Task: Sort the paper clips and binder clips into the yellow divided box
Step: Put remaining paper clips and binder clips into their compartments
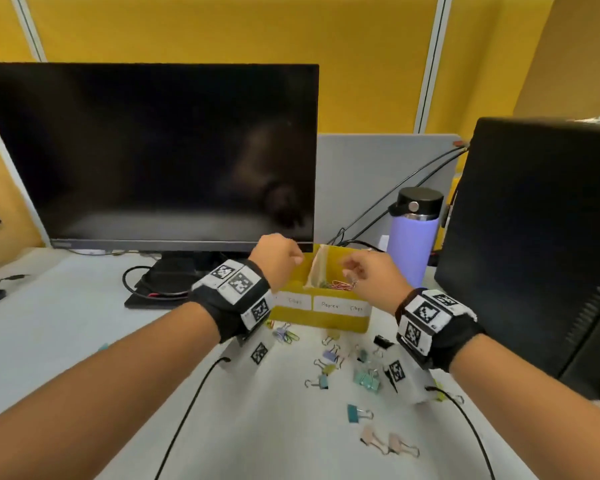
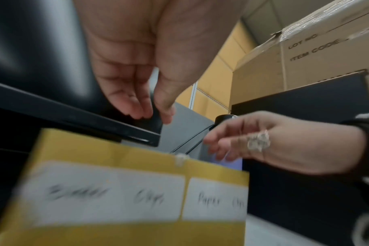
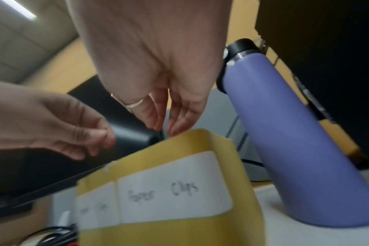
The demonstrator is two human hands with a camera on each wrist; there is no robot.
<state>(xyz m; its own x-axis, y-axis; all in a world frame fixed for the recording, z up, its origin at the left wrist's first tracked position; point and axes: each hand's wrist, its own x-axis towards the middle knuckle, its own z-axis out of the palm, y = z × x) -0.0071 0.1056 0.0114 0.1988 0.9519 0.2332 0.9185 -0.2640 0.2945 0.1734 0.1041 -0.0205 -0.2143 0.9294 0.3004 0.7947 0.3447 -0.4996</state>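
The yellow divided box [image 1: 326, 322] stands behind the scattered clips, with labels "Binder Clips" on its left compartment and "Paper Clips" [image 3: 169, 193] on its right. Coloured paper clips [image 1: 340, 285] lie in the right compartment. My left hand [image 1: 281, 258] hovers over the left compartment. Its fingers [image 2: 135, 106] point down loosely, thumb close by, and I see nothing held. My right hand [image 1: 357, 271] hangs over the right compartment. Its fingers [image 3: 156, 116] are relaxed and point down at the rim, empty. Several binder clips [image 1: 366, 377] lie on the table in front of the box.
A black monitor [image 1: 146, 150] stands right behind the box, with cables [image 1: 142, 285] at its base. A purple bottle [image 1: 413, 244] stands just to the right of the box. Beyond it is a black computer tower [image 1: 534, 237]. More binder clips [image 1: 388, 443] lie near the front edge.
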